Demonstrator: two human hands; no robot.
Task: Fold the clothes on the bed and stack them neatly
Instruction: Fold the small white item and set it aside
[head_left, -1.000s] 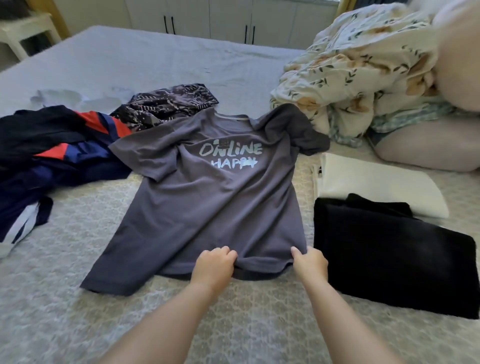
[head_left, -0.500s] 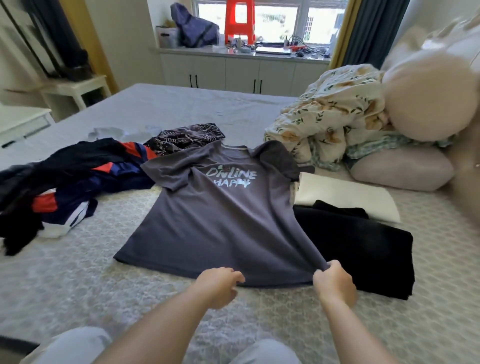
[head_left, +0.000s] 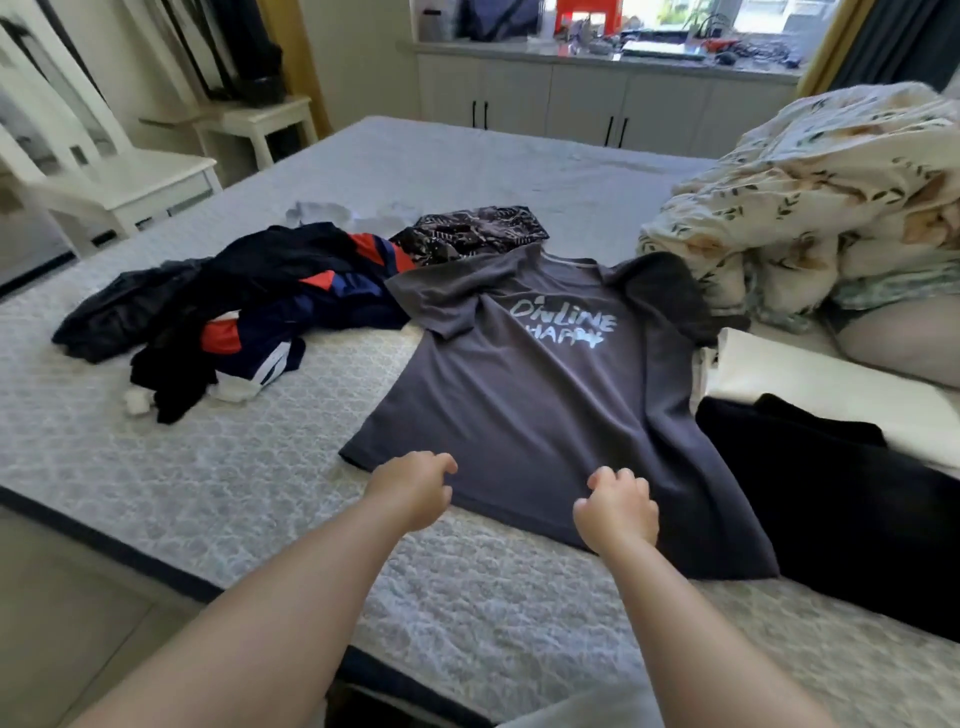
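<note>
Shirt spread flat on the bed

We see the grey T-shirt (head_left: 540, 415) face up on the bed (head_left: 208, 467). Our left hand (head_left: 413, 488) and right hand (head_left: 615, 512) hover over its near hem, fingers loosely curled, holding nothing. Beside it lies a folded black garment (head_left: 841, 499).

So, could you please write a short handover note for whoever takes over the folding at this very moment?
Left hand and right hand hover at the near hem of the grey T-shirt, fingers loosely curled, gripping nothing as far as I can see.
The T-shirt lies spread face-up on the bed, unfolded, both sleeves rumpled.
Done: a folded black garment and a folded cream one lie to its right, the black one overlapping the cream.
Left: fold the T-shirt, then the dark pile and the patterned piece behind it, and stack everything.
</note>
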